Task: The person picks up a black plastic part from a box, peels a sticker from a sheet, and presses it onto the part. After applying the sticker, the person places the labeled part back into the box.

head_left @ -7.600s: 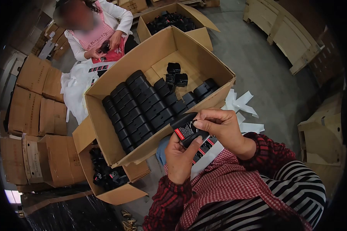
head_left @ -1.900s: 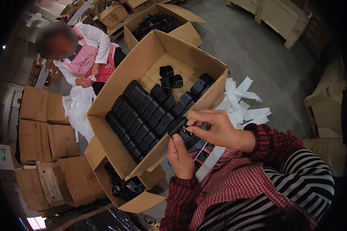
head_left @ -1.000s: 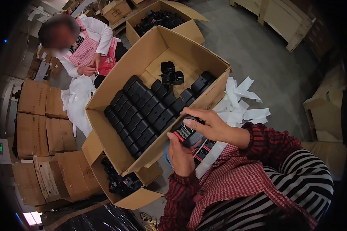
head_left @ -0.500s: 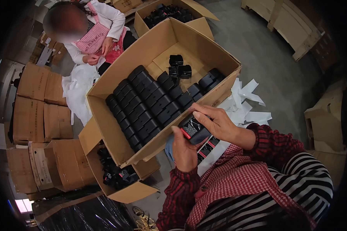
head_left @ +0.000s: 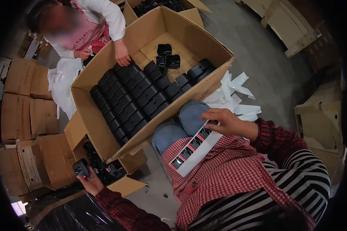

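Note:
My left hand holds a black plastic part with a label over the lower box, which contains several black parts. On my lap lies a white strip bearing a row of black and red labels. The fingers of my right hand pinch the strip's upper end. In front of me the large cardboard box holds rows of black parts, and a few loose black parts sit near its far side.
A co-worker's hand reaches over the large box's far left wall. White paper scraps lie on the floor at right. Cardboard boxes are stacked at left, and wooden crates stand at upper right.
My left hand has moved down and left with the black part. My right hand has let go of that part and moved to the strip. The co-worker's hand has reached into the large box.

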Motion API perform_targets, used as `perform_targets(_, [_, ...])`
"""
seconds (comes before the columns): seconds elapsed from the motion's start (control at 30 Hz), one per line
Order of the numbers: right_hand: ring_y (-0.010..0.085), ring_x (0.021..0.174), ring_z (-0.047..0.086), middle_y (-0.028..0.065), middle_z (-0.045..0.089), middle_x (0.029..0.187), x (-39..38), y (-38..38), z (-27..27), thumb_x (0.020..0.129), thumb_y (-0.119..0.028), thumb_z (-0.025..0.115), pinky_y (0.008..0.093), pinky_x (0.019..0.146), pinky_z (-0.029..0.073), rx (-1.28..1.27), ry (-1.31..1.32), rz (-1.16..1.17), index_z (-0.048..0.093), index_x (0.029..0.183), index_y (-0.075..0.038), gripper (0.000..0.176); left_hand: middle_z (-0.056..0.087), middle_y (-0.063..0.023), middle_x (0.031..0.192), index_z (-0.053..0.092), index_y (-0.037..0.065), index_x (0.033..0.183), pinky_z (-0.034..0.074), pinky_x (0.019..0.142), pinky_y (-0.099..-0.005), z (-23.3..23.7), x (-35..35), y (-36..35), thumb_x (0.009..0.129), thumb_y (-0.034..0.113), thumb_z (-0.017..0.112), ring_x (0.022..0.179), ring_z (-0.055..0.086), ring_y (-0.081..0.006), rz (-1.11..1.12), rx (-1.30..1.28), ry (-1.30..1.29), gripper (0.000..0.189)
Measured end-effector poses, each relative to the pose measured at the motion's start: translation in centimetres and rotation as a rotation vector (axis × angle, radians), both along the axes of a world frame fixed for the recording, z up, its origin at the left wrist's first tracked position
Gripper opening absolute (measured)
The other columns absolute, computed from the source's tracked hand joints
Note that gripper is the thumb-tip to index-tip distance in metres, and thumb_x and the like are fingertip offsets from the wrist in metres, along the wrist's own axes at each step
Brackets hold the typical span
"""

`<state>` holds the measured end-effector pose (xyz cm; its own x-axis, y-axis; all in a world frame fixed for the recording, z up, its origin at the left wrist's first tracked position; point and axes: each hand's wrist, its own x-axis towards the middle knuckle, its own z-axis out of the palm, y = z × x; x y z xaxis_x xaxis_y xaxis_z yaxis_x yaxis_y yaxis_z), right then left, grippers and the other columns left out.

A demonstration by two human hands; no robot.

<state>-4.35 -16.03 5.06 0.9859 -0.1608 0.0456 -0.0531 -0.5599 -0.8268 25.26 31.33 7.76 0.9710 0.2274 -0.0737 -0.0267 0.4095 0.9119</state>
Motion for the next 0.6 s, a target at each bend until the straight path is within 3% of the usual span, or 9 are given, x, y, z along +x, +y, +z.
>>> perform_targets(0.07, [0.0300,0.101,0.058,0.0143,0.058,0.111,-1.0,0.4,-1.1,0.074,-0.010,0.073,0.0373,0.085,0.048,-0.085,-0.088,-0.039,0.058,0.111,-0.002,0.040,0.053,-0.0141,0.122,0.047,0.002,0.126,0.047,0.090,-0.0305,1.1,-0.5,-1.0,0.096,0.029,0.053,0.107,0.055,-0.0192,0.056,0.221,0.274,0.041])
perform_targets(0.1, [0.0300,0.101,0.058,0.0143,0.058,0.111,-1.5,0.2,-2.1,0.074,-0.010,0.073,0.0373,0.085,0.048,-0.090,-0.083,-0.050,0.058,0.111,-0.002,0.040,0.053,-0.0141,0.122,0.047,0.002,0.126,0.047,0.090,-0.0305,0.5,-1.3,-2.3,0.096,0.029,0.053,0.107,0.055,-0.0192,0.044,0.219,0.277,0.041])
perform_targets(0.17, [0.0293,0.105,0.056,0.0140,0.057,0.115,-2.4,-0.1,-3.6,0.072,-0.007,0.074,0.0361,0.088,0.047,-0.030,-0.003,-0.133,0.057,0.116,-0.003,0.047,0.053,-0.0123,0.122,0.047,0.004,0.125,0.045,0.090,-0.0304,-0.2,-6.4,-9.7,0.095,0.024,0.053,0.108,0.054,-0.0185,0.035,0.488,0.005,0.036])
perform_targets(0.23, [0.0286,0.105,0.056,0.0136,0.057,0.114,-2.9,-0.4,-3.8,0.071,-0.006,0.075,0.0354,0.089,0.047,0.027,0.026,-0.124,0.058,0.116,-0.002,0.048,0.056,-0.0127,0.122,0.045,0.005,0.129,0.045,0.093,-0.0340,-1.2,-10.8,-15.1,0.092,0.025,0.059,0.110,0.056,-0.0207,-0.340,0.499,0.091,0.044])
perform_targets(0.27, [0.0280,0.105,0.057,0.0131,0.058,0.113,-3.0,-0.5,-3.9,0.069,-0.004,0.076,0.0347,0.089,0.046,0.091,0.054,-0.109,0.058,0.116,-0.002,0.050,0.057,-0.0118,0.120,0.050,0.006,0.124,0.045,0.093,-0.0328,-2.0,-12.6,-17.8,0.092,0.021,0.059,0.110,0.056,-0.0185,-0.528,0.439,0.194,0.037])
perform_targets(0.33, [0.0283,0.102,0.058,0.0127,0.059,0.111,-3.0,-0.8,-4.1,0.068,-0.003,0.075,0.0344,0.086,0.047,0.087,0.035,-0.104,0.059,0.113,-0.003,0.048,0.060,-0.0109,0.117,0.056,0.004,0.117,0.046,0.091,-0.0316,-5.3,-16.1,-22.1,0.088,0.013,0.064,0.108,0.057,-0.0185,-0.830,0.436,0.046,0.032])
perform_targets(0.4, [0.0286,0.100,0.059,0.0123,0.059,0.108,-3.1,-1.2,-3.9,0.067,-0.003,0.075,0.0341,0.084,0.048,0.080,0.009,-0.110,0.060,0.111,-0.003,0.046,0.061,-0.0122,0.115,0.054,0.001,0.120,0.046,0.090,-0.0310,-5.9,-19.0,-25.9,0.085,0.011,0.066,0.107,0.058,-0.0204,-1.042,0.772,-0.209,0.038])
perform_targets(0.53, [0.0264,0.084,0.062,0.0107,0.062,0.100,-4.0,-1.8,-4.1,0.068,-0.002,0.075,0.0339,0.074,0.050,0.105,0.051,-0.095,0.062,0.105,-0.005,0.040,0.063,-0.0169,0.106,0.060,-0.001,0.111,0.048,0.084,-0.0344,-7.7,-22.8,-29.2,0.082,0.014,0.069,0.098,0.062,-0.0282,-1.240,0.818,-0.238,0.034])
perform_targets(0.6, [0.0251,0.079,0.062,0.0096,0.063,0.096,-4.5,-2.1,-4.3,0.068,-0.003,0.074,0.0339,0.071,0.050,0.106,0.050,-0.096,0.062,0.103,-0.005,0.038,0.066,-0.0148,0.099,0.062,-0.001,0.107,0.049,0.081,-0.0333,-8.4,-23.4,-29.6,0.082,0.013,0.068,0.092,0.064,-0.0251,-1.262,0.757,-0.147,0.029])
